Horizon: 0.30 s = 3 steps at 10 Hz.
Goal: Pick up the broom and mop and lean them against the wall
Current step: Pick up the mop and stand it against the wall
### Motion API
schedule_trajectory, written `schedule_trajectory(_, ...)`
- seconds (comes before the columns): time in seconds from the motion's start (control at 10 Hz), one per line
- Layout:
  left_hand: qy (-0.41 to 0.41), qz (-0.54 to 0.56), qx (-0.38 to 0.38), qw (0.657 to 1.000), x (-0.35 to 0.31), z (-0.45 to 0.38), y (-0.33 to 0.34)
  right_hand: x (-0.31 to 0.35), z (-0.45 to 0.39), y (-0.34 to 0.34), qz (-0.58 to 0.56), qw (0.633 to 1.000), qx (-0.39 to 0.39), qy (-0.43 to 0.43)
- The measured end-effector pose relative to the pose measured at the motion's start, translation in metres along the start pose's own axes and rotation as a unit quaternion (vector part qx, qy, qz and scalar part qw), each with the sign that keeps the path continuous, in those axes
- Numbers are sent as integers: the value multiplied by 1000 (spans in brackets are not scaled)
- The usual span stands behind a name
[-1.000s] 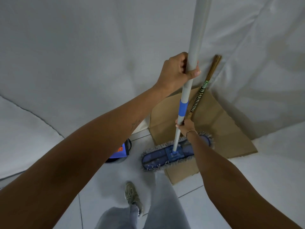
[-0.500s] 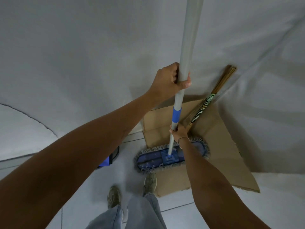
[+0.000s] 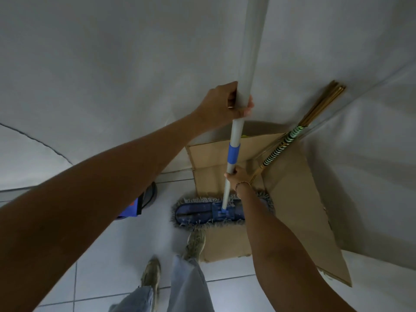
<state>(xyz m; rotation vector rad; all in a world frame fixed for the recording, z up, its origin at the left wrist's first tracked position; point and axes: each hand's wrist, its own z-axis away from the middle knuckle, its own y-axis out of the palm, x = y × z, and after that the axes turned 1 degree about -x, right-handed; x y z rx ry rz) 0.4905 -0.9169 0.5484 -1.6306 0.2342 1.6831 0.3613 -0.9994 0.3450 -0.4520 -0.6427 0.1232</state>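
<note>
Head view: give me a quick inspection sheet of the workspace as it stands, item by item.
Surface: pale tiled floor, flattened cardboard spread over part of it.
Job's things: mop upright, its blue head on the floor at the cardboard's edge; broom standing tilted against the white sheeted wall.
Clutter: a blue and black object on the floor, partly hidden by the left forearm.
Grippers: left hand shut on the mop handle high up; right hand shut on it lower down, beside the broom.
Cables: nothing seen.
Surroundings: the person's shoes and jeans below.
</note>
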Motion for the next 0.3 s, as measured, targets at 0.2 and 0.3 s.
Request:
schedule_trajectory(0.2, -26, 19, -5, 999, -3, 8, 0, 0, 14, -2, -18, 1000, -11, -22)
schedule_trajectory(0.3, -54, 19, 6, 998, -3, 17, 0, -8, 25, -6, -6, 998, -31, -47)
